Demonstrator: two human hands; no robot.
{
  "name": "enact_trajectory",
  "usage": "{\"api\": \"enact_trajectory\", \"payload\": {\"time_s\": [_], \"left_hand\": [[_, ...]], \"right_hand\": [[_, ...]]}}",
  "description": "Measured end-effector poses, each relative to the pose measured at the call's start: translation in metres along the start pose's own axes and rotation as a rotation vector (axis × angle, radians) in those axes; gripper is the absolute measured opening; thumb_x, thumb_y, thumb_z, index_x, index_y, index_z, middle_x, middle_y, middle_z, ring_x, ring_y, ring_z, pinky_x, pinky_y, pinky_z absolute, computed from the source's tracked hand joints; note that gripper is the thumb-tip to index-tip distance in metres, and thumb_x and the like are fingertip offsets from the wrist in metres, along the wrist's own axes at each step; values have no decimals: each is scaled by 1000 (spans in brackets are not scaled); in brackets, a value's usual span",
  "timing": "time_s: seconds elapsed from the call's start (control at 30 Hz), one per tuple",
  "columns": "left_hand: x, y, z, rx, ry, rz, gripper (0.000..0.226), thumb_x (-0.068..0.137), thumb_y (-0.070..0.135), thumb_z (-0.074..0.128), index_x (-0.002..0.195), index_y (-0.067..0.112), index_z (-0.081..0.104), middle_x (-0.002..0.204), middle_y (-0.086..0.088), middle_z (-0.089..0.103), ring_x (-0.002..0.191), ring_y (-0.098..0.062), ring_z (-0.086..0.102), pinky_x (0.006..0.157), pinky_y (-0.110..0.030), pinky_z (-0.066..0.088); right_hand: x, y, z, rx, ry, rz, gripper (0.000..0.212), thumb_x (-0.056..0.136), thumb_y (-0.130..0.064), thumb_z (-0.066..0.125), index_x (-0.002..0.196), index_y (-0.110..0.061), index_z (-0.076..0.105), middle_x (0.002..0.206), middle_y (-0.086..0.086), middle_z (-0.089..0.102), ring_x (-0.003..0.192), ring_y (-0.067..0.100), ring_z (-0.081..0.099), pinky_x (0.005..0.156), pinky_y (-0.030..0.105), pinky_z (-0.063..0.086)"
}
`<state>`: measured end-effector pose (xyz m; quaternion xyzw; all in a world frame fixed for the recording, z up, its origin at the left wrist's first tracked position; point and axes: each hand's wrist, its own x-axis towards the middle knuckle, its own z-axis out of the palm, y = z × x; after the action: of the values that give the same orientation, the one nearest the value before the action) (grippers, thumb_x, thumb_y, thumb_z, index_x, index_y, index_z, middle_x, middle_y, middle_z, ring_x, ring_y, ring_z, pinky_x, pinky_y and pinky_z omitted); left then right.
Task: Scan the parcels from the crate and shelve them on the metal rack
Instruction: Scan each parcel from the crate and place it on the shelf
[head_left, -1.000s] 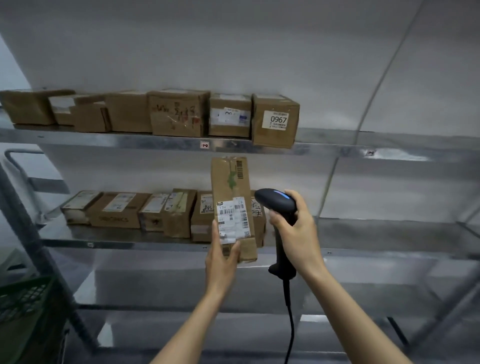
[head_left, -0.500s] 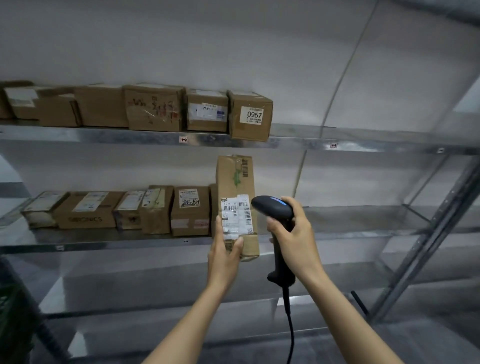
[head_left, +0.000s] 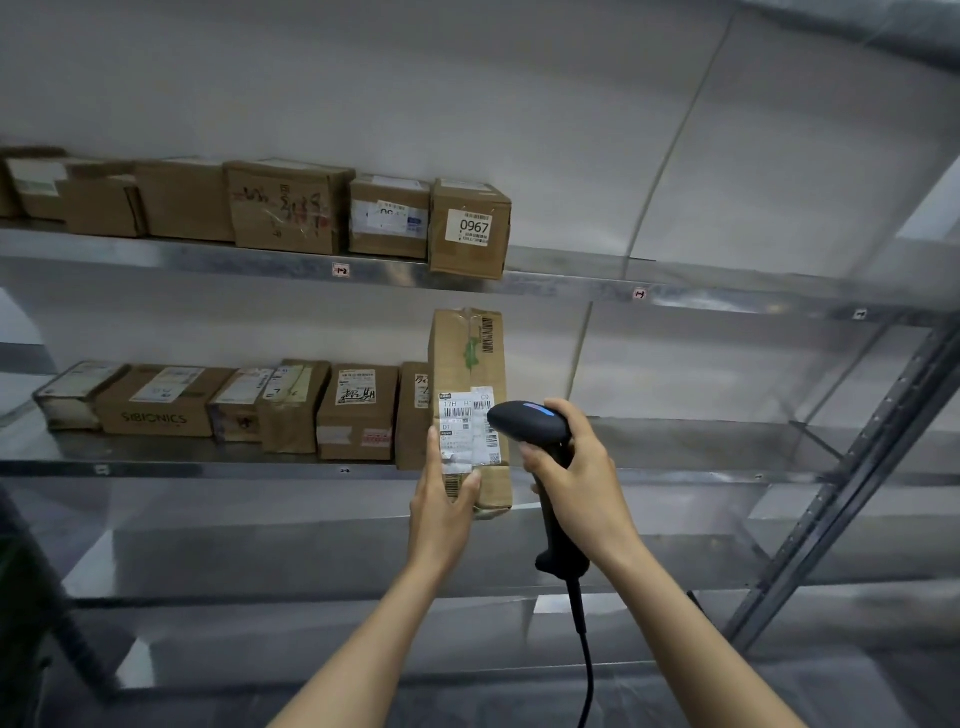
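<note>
The scanner (head_left: 524, 421) closes in, head now right against the label (head_left: 465, 431), so the scan looks under way. Left hand (head_left: 441, 514) grips the parcel (head_left: 467, 364) low, upright before the rack (head_left: 571, 286)'s middle shelf. Right hand (head_left: 576, 478) wraps the scanner's handle.

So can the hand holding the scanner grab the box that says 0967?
Probably not as things stand: the right hand grips the barcode scanner, so it is already full. The way looks free, though: the 0967 box sits unblocked at the front edge of the upper shelf.
</note>
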<state>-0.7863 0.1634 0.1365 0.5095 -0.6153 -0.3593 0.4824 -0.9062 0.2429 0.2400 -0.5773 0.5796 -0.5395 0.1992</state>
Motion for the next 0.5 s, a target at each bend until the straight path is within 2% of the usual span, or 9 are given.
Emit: {"api": "enact_trajectory", "payload": {"time_s": [0.23,0.4,0.5], "left_hand": [[-2,7,12,21,5,14,75,95,35,55,152,35,6,148,2,43,131,-21,44,108,-39,36],[-2,6,16,24,-6,6,73,96,37,53,151,38,5,149,3,41,133,-19,41,106,-31,32],[-2,6,18,0,-13,0,73,96,37,53,150,40,4,148,2,42,132,-19,41,106,-31,32]], "right_hand": [[2,5,-14,-1,-24,-2,44,89,-16,63,107,-53,46,93,-17,62,86,10,62,84,44,54],[2,8,-16,1,-27,14,40,90,-14,62,122,-35,49,95,-14,61,85,12,62,83,45,54],[3,9,-17,1,-20,15,41,90,-13,62,122,-34,48,96,-15,61,88,13,62,84,45,53]]}}
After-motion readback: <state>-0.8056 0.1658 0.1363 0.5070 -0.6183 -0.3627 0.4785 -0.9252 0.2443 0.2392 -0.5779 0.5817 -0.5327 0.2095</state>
